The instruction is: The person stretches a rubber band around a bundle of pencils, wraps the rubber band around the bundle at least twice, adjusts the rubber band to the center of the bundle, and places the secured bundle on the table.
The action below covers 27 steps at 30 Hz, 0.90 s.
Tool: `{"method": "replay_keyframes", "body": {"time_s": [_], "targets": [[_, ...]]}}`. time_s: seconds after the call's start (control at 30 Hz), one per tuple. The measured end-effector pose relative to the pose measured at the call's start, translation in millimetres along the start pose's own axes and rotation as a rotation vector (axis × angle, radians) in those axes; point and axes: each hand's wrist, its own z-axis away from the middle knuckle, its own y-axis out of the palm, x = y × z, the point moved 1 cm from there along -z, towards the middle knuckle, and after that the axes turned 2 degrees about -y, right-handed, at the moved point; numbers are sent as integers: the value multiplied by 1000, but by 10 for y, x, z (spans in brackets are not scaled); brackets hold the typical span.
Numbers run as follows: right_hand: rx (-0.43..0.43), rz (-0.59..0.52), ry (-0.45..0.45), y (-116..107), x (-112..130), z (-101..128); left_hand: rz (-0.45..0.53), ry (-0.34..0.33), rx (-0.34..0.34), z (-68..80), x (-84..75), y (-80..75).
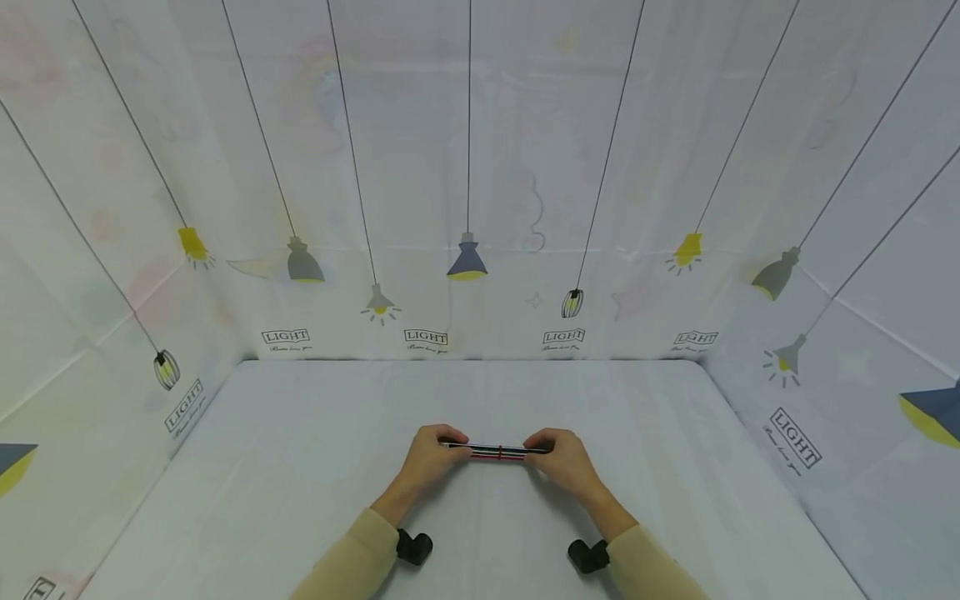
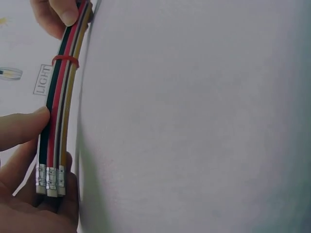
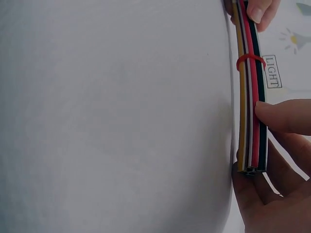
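A bundle of pencils [image 1: 487,452] in dark green, red, yellow and striped colours lies level between my two hands. A red rubber band [image 2: 65,60] circles it near the middle. My left hand [image 1: 435,454] pinches the end with the metal ferrules and white erasers [image 2: 51,187], thumb on the near side and fingers behind. At the opposite end, where the pencils are cut flat, my right hand [image 1: 566,460] grips the bundle the same way, its thumb [image 3: 282,116] pressed on the red and green pencils.
A white cloth-covered table [image 1: 495,533] spreads under both hands. Pale walls printed with hanging lamps [image 1: 467,260] and LIGHT labels stand behind it and on both sides. Black wrist cameras [image 1: 415,547] sit on both forearms, beside the beige sleeves [image 1: 352,558].
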Motion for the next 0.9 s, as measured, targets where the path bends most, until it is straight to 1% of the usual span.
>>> {"method": "replay_keyframes", "body": {"time_s": [0.2,0.4,0.47,0.6,0.77,0.9], "targets": [[16,40,-5,-5,-4,11,-43,2,2,26,-8,9],[24,55,-10,-46,10,36,-57,0,32,59,-26,-8],[26,44,-6,-61,11,44,-53,-13,38,63,-22,-22],[17,24,4,-101,5,65,-60,-20,42,74,-18,-70],[-1,38,-10,-173,9,97,-72,-24,37,124,-59,-158],[-6,45,-31,-236,27,124,-105,-30,15,176,-105,-235]]}}
